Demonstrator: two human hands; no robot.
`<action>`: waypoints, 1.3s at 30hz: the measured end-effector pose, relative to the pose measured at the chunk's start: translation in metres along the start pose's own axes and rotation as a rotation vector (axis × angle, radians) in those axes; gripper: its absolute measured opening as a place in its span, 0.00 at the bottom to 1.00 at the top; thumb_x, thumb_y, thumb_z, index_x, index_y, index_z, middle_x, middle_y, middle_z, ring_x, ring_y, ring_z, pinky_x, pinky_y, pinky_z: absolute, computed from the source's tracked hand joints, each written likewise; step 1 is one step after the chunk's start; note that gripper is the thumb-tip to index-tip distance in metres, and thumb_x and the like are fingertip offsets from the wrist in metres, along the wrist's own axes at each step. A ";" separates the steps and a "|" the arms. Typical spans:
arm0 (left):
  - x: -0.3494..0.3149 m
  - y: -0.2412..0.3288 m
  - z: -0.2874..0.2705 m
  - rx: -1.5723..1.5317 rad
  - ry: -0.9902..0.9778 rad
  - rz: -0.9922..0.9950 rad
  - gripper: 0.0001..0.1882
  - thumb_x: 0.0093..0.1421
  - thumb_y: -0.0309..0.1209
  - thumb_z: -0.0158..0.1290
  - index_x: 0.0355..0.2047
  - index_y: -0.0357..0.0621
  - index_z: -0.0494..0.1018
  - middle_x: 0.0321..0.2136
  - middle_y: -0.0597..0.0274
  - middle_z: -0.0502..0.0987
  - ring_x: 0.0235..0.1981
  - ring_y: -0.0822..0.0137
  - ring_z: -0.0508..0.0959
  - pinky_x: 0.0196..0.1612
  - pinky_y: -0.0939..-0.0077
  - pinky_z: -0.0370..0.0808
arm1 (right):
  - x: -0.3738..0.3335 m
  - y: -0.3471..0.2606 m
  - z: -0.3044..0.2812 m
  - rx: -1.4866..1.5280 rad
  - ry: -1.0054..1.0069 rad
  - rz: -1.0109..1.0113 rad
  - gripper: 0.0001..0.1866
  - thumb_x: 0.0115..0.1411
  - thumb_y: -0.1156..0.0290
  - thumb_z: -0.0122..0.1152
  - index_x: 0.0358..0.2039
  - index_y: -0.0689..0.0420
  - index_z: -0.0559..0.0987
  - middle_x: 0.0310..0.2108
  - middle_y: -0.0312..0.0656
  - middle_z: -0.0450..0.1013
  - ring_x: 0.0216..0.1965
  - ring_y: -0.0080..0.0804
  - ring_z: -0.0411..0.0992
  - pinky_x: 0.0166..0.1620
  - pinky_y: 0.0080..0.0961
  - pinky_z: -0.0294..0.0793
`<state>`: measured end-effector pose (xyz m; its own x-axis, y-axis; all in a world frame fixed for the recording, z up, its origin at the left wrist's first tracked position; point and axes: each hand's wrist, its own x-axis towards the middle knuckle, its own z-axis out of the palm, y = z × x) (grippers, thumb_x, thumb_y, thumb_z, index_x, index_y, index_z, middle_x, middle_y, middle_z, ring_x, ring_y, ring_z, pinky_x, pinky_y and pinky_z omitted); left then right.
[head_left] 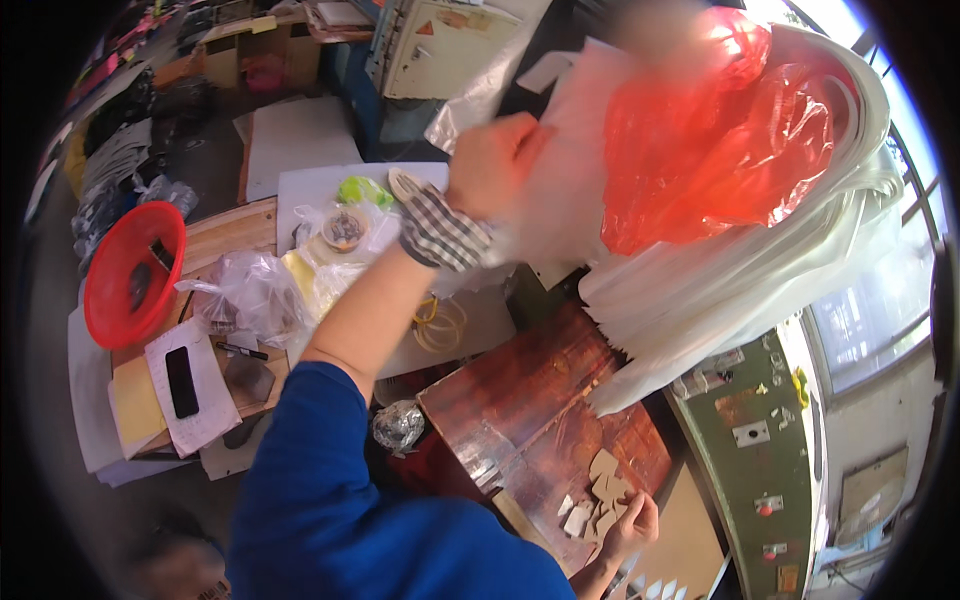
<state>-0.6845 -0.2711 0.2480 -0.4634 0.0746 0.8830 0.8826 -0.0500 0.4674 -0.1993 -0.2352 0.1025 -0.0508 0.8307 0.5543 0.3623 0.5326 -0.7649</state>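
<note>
My left arm, in a blue sleeve, reaches up and across. A black-and-white checked cuff (445, 228) is round its wrist. My left hand (495, 165) is curled closed beside hanging whitish plastic sheets (565, 150); blur hides what its fingers hold. Lower right, my right hand (632, 525) has its fingers pinched together at the edge of a small pile of cardboard pieces (605, 480), on a worn reddish-brown wooden board (540, 390). Red plastic bags (715, 150) lie over the thick stack of white plastic sheets (700, 290) on the right.
To the left, a table holds a red basin (112, 285), a phone (181, 380) on papers, clear plastic bags (255, 290) and a tape roll (343, 230). A foil-like ball (398, 425) sits beside the board. A green machine panel (735, 420) with knobs stands right. A person (175, 565) shows lower left.
</note>
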 end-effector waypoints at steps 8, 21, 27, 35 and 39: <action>0.024 -0.042 -0.071 0.459 -0.130 0.325 0.12 0.62 0.36 0.53 0.24 0.45 0.72 0.18 0.58 0.75 0.20 0.53 0.76 0.20 0.62 0.71 | -0.048 -0.045 0.061 0.064 -0.103 0.073 0.06 0.65 0.77 0.56 0.36 0.67 0.79 0.26 0.41 0.77 0.27 0.24 0.75 0.33 0.19 0.75; -0.234 0.013 -0.194 -0.569 -0.668 -0.268 0.06 0.58 0.27 0.57 0.35 0.42 0.74 0.26 0.58 0.78 0.25 0.55 0.79 0.25 0.65 0.75 | -0.098 -0.135 0.235 0.848 -0.687 0.617 0.38 0.68 0.46 0.44 0.65 0.66 0.58 0.62 0.53 0.60 0.60 0.43 0.63 0.58 0.41 0.67; -0.233 0.013 -0.219 -0.720 -0.735 -0.371 0.06 0.62 0.34 0.52 0.35 0.47 0.76 0.26 0.60 0.76 0.30 0.57 0.79 0.32 0.60 0.73 | -0.115 -0.176 0.260 0.831 -0.823 0.481 0.28 0.64 0.57 0.51 0.55 0.67 0.65 0.50 0.50 0.69 0.47 0.38 0.70 0.50 0.32 0.71; -0.242 -0.021 -0.247 -0.796 -1.081 -0.681 0.08 0.59 0.31 0.59 0.35 0.39 0.78 0.29 0.58 0.80 0.32 0.62 0.81 0.37 0.73 0.76 | -0.108 -0.168 0.233 0.337 -0.555 0.024 0.10 0.65 0.71 0.58 0.27 0.61 0.75 0.19 0.27 0.68 0.20 0.11 0.60 0.23 0.12 0.57; -0.229 -0.045 -0.259 -0.918 -0.557 -1.211 0.15 0.68 0.35 0.49 0.41 0.33 0.76 0.33 0.59 0.81 0.34 0.69 0.80 0.41 0.74 0.78 | -0.110 -0.165 0.197 -0.012 -0.579 -0.179 0.08 0.61 0.72 0.62 0.27 0.61 0.75 0.16 0.37 0.69 0.17 0.19 0.64 0.22 0.18 0.63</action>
<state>-0.6385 -0.5439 0.0359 -0.5512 0.8338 -0.0315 -0.3970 -0.2289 0.8888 -0.4371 -0.3822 0.1028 -0.6088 0.6836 0.4026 0.3119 0.6729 -0.6708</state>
